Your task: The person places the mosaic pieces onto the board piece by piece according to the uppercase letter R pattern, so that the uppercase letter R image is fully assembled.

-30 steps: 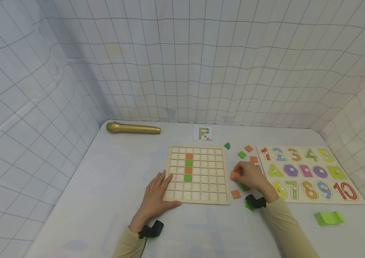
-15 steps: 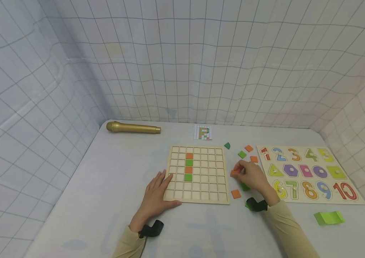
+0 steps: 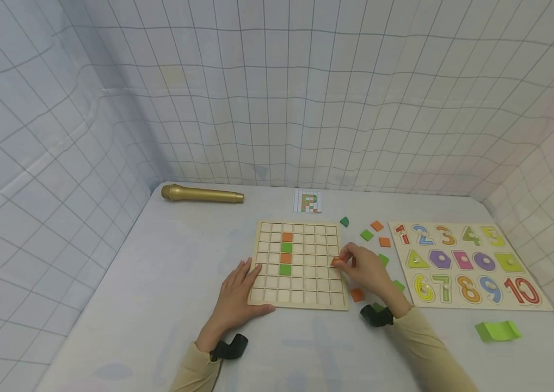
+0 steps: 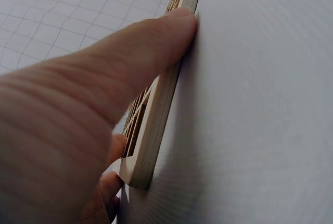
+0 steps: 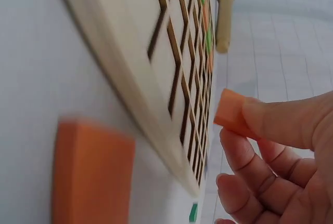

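Note:
A wooden grid board [image 3: 308, 316] lies on the table, with a column of orange and green square tiles [image 3: 287, 247] set in its cells. My left hand [image 3: 235, 296] rests at its near left corner, thumb along the front edge and fingers fairly straight at the left side. In the left wrist view the thumb [image 4: 151, 42] presses that edge. Thumb and fingers of my right hand [image 3: 367, 269] pinch an orange square tile [image 5: 231, 110] over the board's right edge. Another orange tile [image 5: 93, 174] lies beside the board, below that hand.
Loose orange and green tiles [image 3: 367, 235] are scattered right of the board. Further right lies a number and shape puzzle [image 3: 468, 302], with a green curved block [image 3: 498, 331] in front. Behind the board are a small pattern card [image 3: 307, 201] and a gold microphone [image 3: 203, 194].
My right hand has moved left with the orange tile, from beside the board to over its right edge, uncovering green tiles. The left hand has stayed put.

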Demonstrator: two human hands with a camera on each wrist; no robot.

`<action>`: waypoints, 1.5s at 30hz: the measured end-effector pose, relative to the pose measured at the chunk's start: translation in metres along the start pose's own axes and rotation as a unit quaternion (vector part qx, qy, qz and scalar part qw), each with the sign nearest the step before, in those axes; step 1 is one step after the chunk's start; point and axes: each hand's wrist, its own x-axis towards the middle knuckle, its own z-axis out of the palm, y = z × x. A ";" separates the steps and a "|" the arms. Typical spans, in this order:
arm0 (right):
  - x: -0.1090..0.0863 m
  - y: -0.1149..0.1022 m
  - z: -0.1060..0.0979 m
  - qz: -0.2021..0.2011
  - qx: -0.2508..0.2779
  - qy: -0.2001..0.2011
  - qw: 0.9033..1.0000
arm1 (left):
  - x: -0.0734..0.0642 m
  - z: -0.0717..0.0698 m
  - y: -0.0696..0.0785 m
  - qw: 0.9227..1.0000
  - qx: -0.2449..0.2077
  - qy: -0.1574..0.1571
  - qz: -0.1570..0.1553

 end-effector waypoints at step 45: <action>0.026 -0.072 0.070 -0.116 -0.056 -0.065 0.989 | 0.000 0.000 0.000 1.000 0.002 0.005 0.007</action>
